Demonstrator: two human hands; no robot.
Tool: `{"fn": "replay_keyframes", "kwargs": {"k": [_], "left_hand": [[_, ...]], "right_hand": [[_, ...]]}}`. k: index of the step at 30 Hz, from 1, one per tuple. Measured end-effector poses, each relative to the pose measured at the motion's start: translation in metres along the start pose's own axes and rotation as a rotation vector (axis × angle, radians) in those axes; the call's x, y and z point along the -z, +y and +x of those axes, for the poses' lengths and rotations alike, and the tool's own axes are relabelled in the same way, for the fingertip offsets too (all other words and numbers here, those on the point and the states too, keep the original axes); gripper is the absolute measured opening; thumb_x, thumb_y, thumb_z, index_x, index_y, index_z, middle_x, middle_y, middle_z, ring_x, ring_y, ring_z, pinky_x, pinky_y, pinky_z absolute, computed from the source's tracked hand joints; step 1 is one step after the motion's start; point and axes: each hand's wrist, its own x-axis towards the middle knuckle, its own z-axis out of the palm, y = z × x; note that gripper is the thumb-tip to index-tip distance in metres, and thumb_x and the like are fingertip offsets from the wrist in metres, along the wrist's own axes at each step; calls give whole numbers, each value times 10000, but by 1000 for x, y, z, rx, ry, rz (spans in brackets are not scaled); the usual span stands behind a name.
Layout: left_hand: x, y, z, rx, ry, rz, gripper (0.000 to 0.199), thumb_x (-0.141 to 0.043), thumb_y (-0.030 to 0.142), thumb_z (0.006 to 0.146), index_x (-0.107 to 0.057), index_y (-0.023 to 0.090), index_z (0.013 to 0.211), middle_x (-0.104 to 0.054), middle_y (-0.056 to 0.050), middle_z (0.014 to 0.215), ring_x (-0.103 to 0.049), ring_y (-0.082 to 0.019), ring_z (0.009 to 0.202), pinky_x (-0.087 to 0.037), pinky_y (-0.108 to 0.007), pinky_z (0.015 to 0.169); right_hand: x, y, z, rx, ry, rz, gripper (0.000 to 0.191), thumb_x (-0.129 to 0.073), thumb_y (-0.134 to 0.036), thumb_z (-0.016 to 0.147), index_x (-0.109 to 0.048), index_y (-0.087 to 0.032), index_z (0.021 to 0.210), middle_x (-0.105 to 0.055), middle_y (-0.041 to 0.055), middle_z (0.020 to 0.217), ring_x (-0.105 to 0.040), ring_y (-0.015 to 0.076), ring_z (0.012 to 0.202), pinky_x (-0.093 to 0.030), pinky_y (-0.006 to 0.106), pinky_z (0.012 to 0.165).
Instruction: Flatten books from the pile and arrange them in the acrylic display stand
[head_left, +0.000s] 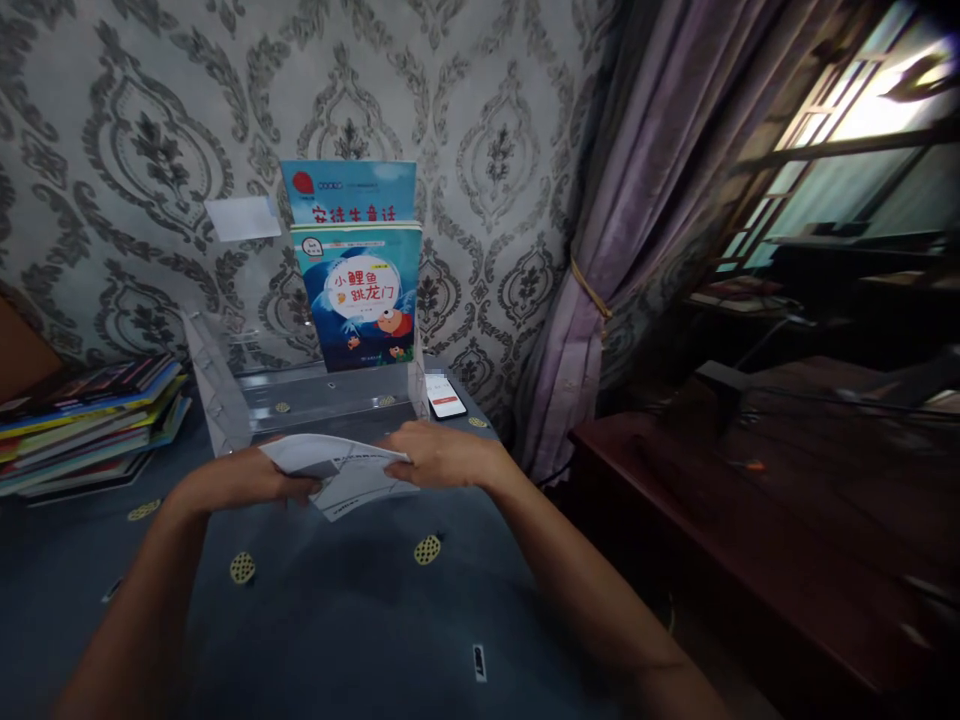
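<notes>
Between my hands is a white printed paper sheet [352,478], bent and tilted above the table. My left hand [277,480] grips its left side, thumb on top. At the right edge, my right hand [424,455] pinches the sheet between thumb and fingers. Just behind the paper stands a clear plastic rack [217,385] with transparent walls. Two blue children's books stand upright in it: the front book [364,320] shows a red fish, and a taller book [349,185] rises behind. The print on the sheet is too blurred to read.
A stack of books [90,425] lies on the left of the grey pineapple-patterned table cover [337,620]. A phone with a lit screen [445,395] lies beside the rack. A tied purple curtain [577,300] hangs at right, near a dark red desk [720,530]. Patterned wallpaper [495,130] backs the table.
</notes>
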Motion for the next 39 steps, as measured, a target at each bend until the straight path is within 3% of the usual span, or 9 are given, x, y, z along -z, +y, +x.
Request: {"fn": "replay_keyframes", "kwargs": {"k": [4, 10, 15, 21, 25, 28, 32, 36, 39], "left_hand": [[0, 3, 0, -56, 50, 25, 240, -816, 329, 607, -800, 256, 835, -759, -12, 742, -679, -196, 601, -496, -218, 509], [3, -1, 3, -31, -47, -2, 235, -775, 319, 668, -788, 227, 884, -753, -26, 728, -693, -205, 612, -517, -227, 528], [2, -1, 7, -83, -56, -14, 227, -770, 314, 663, -785, 223, 871, -740, -15, 712, -678, -193, 613, -529, -224, 552], [1, 0, 15, -150, -41, 37, 347, -699, 442, 747, -778, 201, 984, -763, -73, 863, -676, -198, 646, -547, -265, 584], [4, -7, 19, -188, 26, 95, 341, -664, 467, 796, -769, 190, 963, -755, -78, 842, -694, -216, 713, -541, -255, 589], [5, -8, 20, -209, 71, 116, 323, -650, 472, 806, -758, 182, 897, -735, -64, 767, -680, -204, 683, -527, -245, 577], [5, -4, 20, -251, 140, 127, 333, -634, 486, 810, -733, 170, 845, -727, -60, 735, -673, -196, 660, -533, -261, 604], [3, 3, 19, -299, 286, 87, 320, -626, 471, 804, -732, 178, 880, -750, -56, 797, -693, -212, 709, -552, -283, 645], [-1, 7, 18, -352, 465, 84, 315, -610, 460, 821, -733, 188, 924, -763, -49, 851, -699, -220, 747, -558, -302, 691]], "right_hand": [[2, -2, 1, -33, -135, -63, 197, -562, -164, 937, -696, -172, 1081, -671, 62, 907, -599, 208, 880, -439, 299, 756], [2, 4, 1, 19, -82, -30, 168, -584, -112, 887, -702, -186, 983, -670, 32, 853, -595, 178, 811, -414, 267, 693], [0, 14, -1, 18, -29, 4, 216, -608, -99, 866, -705, -189, 1036, -681, 37, 885, -609, 191, 855, -435, 280, 726], [0, 34, -3, -11, 45, -27, 112, -712, -150, 834, -713, -167, 946, -676, 60, 861, -597, 198, 833, -418, 289, 690], [4, 42, -3, -19, 31, 26, 42, -688, -137, 839, -698, -176, 824, -652, 23, 719, -579, 160, 699, -396, 275, 630], [8, 43, -3, 1, 19, 123, 168, -638, -100, 836, -638, -192, 694, -598, -26, 571, -557, 128, 588, -382, 255, 578], [18, 40, -4, -50, 59, 228, 159, -610, -52, 799, -613, -167, 690, -615, -28, 562, -590, 125, 566, -401, 245, 585], [25, 41, -5, -88, 156, 312, 165, -571, -114, 848, -635, -148, 700, -656, -4, 611, -619, 136, 594, -400, 240, 585], [27, 42, -3, -98, 306, 313, 158, -578, -169, 872, -654, -167, 734, -675, -13, 650, -621, 138, 614, -396, 232, 583]]}}
